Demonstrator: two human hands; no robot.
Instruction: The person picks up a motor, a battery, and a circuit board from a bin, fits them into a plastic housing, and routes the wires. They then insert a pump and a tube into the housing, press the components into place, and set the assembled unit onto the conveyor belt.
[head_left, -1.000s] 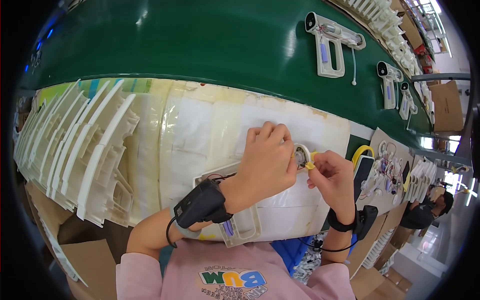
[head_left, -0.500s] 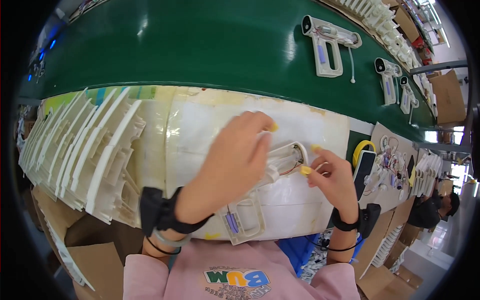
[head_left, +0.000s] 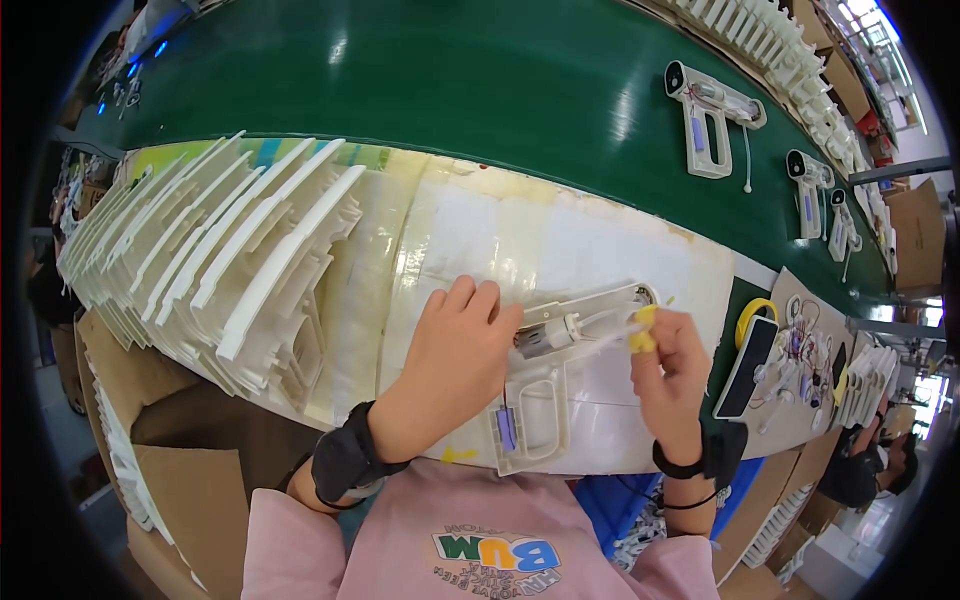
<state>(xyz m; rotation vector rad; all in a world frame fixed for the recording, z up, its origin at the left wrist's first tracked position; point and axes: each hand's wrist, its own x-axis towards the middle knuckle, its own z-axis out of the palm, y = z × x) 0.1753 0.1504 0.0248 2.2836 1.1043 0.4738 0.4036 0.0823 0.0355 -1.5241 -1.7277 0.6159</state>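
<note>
A white gun-shaped plastic housing half (head_left: pixel 558 415) lies on the work mat in front of me, its handle toward me. A cylindrical motor-like part (head_left: pixel 545 338) sits in its barrel, and a purple battery-like cell (head_left: pixel 506 428) in the handle. My left hand (head_left: pixel 450 355) is closed over the barrel's left end, with its thumb and some fingertips hidden. At the barrel's right end is my right hand (head_left: pixel 668 370), with yellow covers on its fingertips. Thumb and forefinger are pinched together there; what is between them is too blurred to name.
White shells (head_left: pixel 250 270) stand stacked at the left above an open cardboard box (head_left: pixel 190 480). A phone (head_left: pixel 747 367), yellow tape roll (head_left: pixel 755 315) and wired parts (head_left: pixel 795 345) lie right. Similar assemblies (head_left: pixel 712 120) rest on the green table (head_left: pixel 450 80). A blue bin (head_left: pixel 605 500) stands below.
My left hand has come down from above the housing onto the barrel's left end. My right thumb and forefinger, apart before, have come together. The whole view has shifted slightly.
</note>
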